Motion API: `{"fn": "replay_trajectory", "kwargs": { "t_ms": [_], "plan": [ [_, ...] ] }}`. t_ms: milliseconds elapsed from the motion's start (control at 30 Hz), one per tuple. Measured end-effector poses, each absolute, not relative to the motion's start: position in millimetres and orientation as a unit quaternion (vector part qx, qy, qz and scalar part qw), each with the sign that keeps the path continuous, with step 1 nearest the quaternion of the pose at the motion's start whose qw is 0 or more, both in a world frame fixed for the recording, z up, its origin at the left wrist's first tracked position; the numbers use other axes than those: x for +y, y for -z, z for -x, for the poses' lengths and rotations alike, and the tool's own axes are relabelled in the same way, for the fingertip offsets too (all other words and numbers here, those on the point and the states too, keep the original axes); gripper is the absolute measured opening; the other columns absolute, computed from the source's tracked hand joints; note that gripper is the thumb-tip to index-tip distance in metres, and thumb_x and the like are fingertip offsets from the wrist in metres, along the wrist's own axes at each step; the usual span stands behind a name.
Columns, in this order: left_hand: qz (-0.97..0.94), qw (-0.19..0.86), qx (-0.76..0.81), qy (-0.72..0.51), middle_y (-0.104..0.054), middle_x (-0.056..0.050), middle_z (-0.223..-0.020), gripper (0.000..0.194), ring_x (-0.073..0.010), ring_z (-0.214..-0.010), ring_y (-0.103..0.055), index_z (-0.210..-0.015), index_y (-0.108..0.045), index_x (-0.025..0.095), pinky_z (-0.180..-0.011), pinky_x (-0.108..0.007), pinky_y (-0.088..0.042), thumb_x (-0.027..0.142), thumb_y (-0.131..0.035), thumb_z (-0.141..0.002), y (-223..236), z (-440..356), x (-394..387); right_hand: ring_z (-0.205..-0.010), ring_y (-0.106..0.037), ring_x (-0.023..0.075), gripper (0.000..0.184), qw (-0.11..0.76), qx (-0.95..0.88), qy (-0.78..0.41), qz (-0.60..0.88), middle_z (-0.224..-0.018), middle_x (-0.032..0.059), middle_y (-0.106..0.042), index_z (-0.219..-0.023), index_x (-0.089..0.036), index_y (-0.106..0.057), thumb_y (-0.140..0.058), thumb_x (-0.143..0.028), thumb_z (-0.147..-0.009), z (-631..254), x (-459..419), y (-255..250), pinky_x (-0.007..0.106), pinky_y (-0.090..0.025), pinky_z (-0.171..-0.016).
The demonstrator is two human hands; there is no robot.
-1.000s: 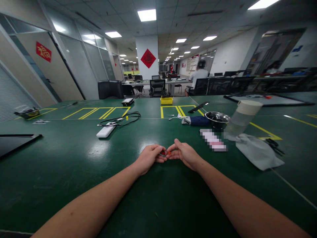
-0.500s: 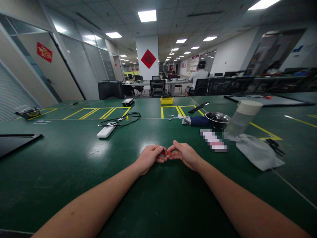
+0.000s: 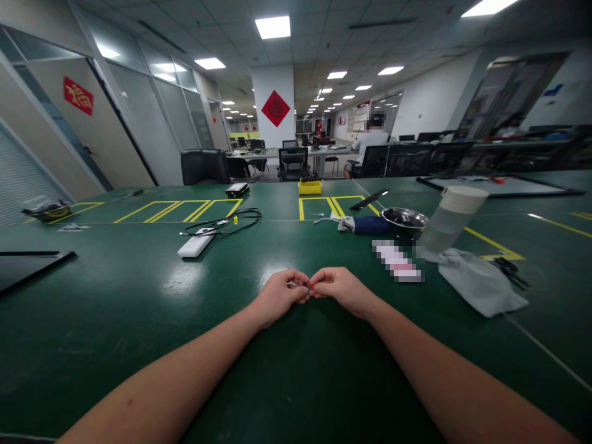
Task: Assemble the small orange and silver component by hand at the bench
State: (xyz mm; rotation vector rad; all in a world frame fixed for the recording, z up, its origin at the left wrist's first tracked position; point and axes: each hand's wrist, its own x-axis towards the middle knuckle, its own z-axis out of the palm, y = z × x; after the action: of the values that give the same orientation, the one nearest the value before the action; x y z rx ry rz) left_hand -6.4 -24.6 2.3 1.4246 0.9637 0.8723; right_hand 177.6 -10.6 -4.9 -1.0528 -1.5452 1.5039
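Near the worktop's (image 3: 139, 320) front edge, the left hand (image 3: 277, 295) and right hand (image 3: 340, 287) meet fingertip to fingertip, both pinched shut on a tiny red part (image 3: 311, 286). Such small work likely needs steady wrists resting low.

An open-plan office used as a work floor. A long green bench (image 3: 139, 320) is marked with yellow tape boxes (image 3: 324, 206) for stations. Overhead runs a grid ceiling with panel lights (image 3: 272, 26). Glass partitions (image 3: 171, 117) line one side, and a door beside them bears a red sign (image 3: 78, 95). Black office chairs (image 3: 205, 166) and desks (image 3: 319, 154) fill the back, where a person (image 3: 370, 145) sits. A red diamond (image 3: 275, 108) hangs on a pillar.
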Motion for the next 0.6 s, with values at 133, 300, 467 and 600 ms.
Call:
{"fn": "replay_trajectory", "kwargs": {
  "t_ms": [133,300,467,600],
  "plan": [
    [-0.592,0.582,0.41,-0.377,-0.069,-0.007,-0.08,0.019,-0.0141,-0.071,-0.066,-0.096,-0.062,0.013,-0.067,-0.025,-0.052,0.018,-0.061,-0.079,-2.5,5.4,-24.1,-0.074,-0.068,0.016,0.018,0.371,-0.602,-0.584,0.398,-0.079,0.0065,-0.071,-0.087,-0.012,-0.064,-0.069,-0.017,-0.071,-178.1,-12.1,3.8,0.028,-0.053,-0.072],
    [-0.57,0.599,0.412,-0.382,-0.069,-0.009,-0.082,0.017,-0.0142,-0.072,-0.066,-0.095,-0.062,0.012,-0.068,-0.025,-0.053,0.018,-0.061,-0.079,-2.8,5.4,-24.0,-0.074,-0.068,0.0161,0.019,0.377,-0.599,-0.585,0.394,-0.078,0.0072,-0.071,-0.084,-0.011,-0.065,-0.073,-0.024,-0.072,-178.0,-12.8,2.7,0.027,-0.053,-0.072],
    [-0.525,0.627,0.416,-0.398,-0.067,-0.009,-0.08,0.027,-0.014,-0.07,-0.065,-0.097,-0.064,0.011,-0.065,-0.024,-0.055,0.035,-0.058,-0.085,-0.2,8.6,-21.1,-0.072,-0.068,0.0175,0.041,0.412,-0.507,-0.65,0.388,-0.082,0.0122,-0.07,-0.083,-0.009,-0.066,-0.054,-0.049,-0.089,-177.9,-8.2,5.4,0.03,-0.054,-0.071],
    [-0.509,0.646,0.396,-0.408,-0.067,-0.011,-0.084,0.036,-0.014,-0.07,-0.066,-0.099,-0.065,0.011,-0.065,-0.024,-0.055,0.042,-0.052,-0.088,4.3,10.6,-17.9,-0.07,-0.069,0.0192,0.061,0.422,-0.454,-0.69,0.373,-0.076,0.015,-0.069,-0.081,-0.008,-0.067,-0.031,-0.054,-0.096,-178.7,-6.5,4.9,0.031,-0.055,-0.069]
  ]
}}
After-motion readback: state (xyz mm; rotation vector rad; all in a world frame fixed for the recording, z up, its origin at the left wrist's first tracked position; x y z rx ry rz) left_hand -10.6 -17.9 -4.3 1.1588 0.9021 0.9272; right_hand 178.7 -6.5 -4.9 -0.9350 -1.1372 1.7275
